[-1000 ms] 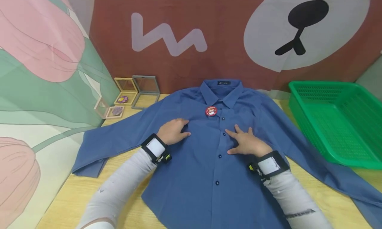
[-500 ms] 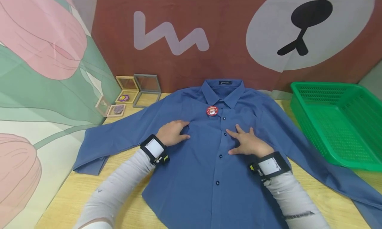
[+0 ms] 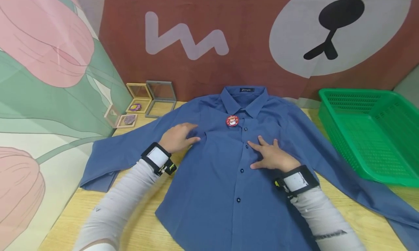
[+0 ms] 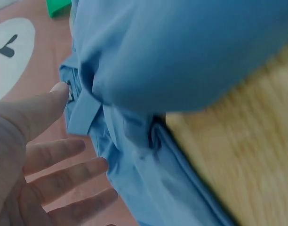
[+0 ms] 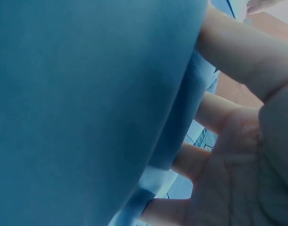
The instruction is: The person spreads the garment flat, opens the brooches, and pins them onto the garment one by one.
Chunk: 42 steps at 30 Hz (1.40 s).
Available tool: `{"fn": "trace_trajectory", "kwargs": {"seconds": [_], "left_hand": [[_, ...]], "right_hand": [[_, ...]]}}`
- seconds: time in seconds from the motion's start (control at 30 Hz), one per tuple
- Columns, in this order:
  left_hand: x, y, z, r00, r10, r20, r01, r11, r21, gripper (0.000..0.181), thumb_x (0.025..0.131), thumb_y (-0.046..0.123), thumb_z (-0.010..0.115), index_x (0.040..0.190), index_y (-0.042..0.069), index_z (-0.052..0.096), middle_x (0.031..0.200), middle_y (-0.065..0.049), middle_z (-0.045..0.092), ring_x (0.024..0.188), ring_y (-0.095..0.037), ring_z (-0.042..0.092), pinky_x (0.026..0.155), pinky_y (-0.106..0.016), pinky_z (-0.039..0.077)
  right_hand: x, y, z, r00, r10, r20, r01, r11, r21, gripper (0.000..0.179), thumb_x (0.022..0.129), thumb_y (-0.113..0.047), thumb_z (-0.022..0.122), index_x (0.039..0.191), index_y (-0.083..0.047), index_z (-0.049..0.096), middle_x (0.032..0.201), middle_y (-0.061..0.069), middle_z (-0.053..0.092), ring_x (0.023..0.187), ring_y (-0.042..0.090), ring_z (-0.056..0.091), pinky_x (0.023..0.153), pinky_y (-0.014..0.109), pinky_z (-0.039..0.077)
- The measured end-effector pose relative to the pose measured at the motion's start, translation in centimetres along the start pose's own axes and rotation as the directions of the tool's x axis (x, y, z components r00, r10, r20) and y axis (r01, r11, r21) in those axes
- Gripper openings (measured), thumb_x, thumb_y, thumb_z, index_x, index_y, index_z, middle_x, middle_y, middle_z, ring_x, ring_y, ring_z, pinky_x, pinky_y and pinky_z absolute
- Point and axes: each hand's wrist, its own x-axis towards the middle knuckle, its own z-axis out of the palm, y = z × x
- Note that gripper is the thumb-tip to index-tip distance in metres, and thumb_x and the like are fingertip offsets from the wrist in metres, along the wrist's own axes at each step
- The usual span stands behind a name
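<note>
A blue long-sleeved button-up shirt (image 3: 209, 182) lies spread front up on the wooden table, collar at the back. Pinned to its chest beside the placket is a round red badge (image 3: 232, 120) with a white figure. My left hand (image 3: 178, 137) is over the shirt's left side near the armpit, fingers and thumb apart with nothing between them; the left wrist view shows the same hand (image 4: 54, 165) with extended fingers. My right hand (image 3: 271, 155) rests on the shirt front beside the buttons, fingers spread, and in the right wrist view its fingers (image 5: 214, 113) press against the cloth.
At the back left stand small open display cases: a yellow case (image 3: 139, 98) holding a purple-yellow badge, a grey case (image 3: 161, 98), and a pink case (image 3: 126, 120) with a purplish piece inside. A green plastic basket (image 3: 376, 171) sits at the right, close to the shirt's sleeve.
My left hand has lifted off the shirt's chest and shifted left and slightly back. The right hand stays in place, and the shirt and badge have not visibly moved.
</note>
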Motion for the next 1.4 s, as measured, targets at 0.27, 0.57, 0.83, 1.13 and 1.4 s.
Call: {"fn": "trace_trajectory", "kwargs": {"seconds": [0.27,0.57,0.83,1.13,1.4], "left_hand": [[0.4,-2.5,-0.3,0.996,-0.051,-0.076,0.054,0.998,0.032,0.049,0.096,0.038,0.065,0.137,0.01,0.06,0.138,-0.012,0.062,0.124,-0.032,0.06,0.097,-0.051,0.052],[0.0,-5.4,-2.0,0.973,-0.149,-0.177,0.165,0.983,0.076,0.042,0.097,0.031,0.062,0.131,0.006,0.064,0.129,-0.019,0.066,0.098,-0.035,0.071,0.074,-0.05,0.057],[-0.1,-8.1,-2.7,0.969,-0.158,-0.192,0.176,0.981,0.081,0.041,0.097,0.028,0.062,0.129,0.003,0.065,0.128,-0.022,0.066,0.103,-0.04,0.069,0.077,-0.053,0.056],[-0.6,-11.5,-4.9,0.949,-0.246,-0.196,0.269,0.958,0.102,0.042,0.096,0.024,0.057,0.128,-0.003,0.062,0.123,-0.029,0.065,0.109,-0.048,0.063,0.086,-0.061,0.051],[-1.0,-15.7,-6.5,0.93,-0.31,-0.196,0.333,0.937,0.1,0.043,0.094,0.02,0.054,0.127,-0.008,0.059,0.123,-0.034,0.062,0.106,-0.054,0.061,0.085,-0.064,0.05]], "right_hand": [[0.1,0.0,0.2,1.0,0.01,-0.005,-0.01,1.0,-0.017,0.088,0.086,-0.04,0.076,0.157,-0.015,0.029,0.162,0.032,0.006,0.135,0.072,-0.006,0.1,0.084,0.017],[-0.1,-0.1,0.2,1.0,0.008,0.004,-0.008,1.0,-0.025,0.088,0.087,-0.04,0.074,0.157,-0.016,0.028,0.163,0.031,0.006,0.136,0.071,-0.006,0.1,0.084,0.018],[-0.2,-0.3,0.1,1.0,-0.008,0.001,0.008,0.998,-0.07,0.087,0.088,-0.043,0.072,0.157,-0.014,0.028,0.161,0.033,0.008,0.134,0.074,-0.003,0.099,0.084,0.022],[0.1,-0.2,0.1,1.0,-0.007,0.012,0.007,0.997,-0.078,0.088,0.088,-0.044,0.072,0.158,-0.015,0.026,0.162,0.032,0.006,0.134,0.073,-0.003,0.099,0.084,0.02],[0.2,-0.1,0.1,1.0,0.001,0.013,0.0,0.996,-0.086,0.089,0.087,-0.045,0.073,0.158,-0.016,0.026,0.162,0.032,0.006,0.135,0.073,-0.002,0.099,0.084,0.022]]}}
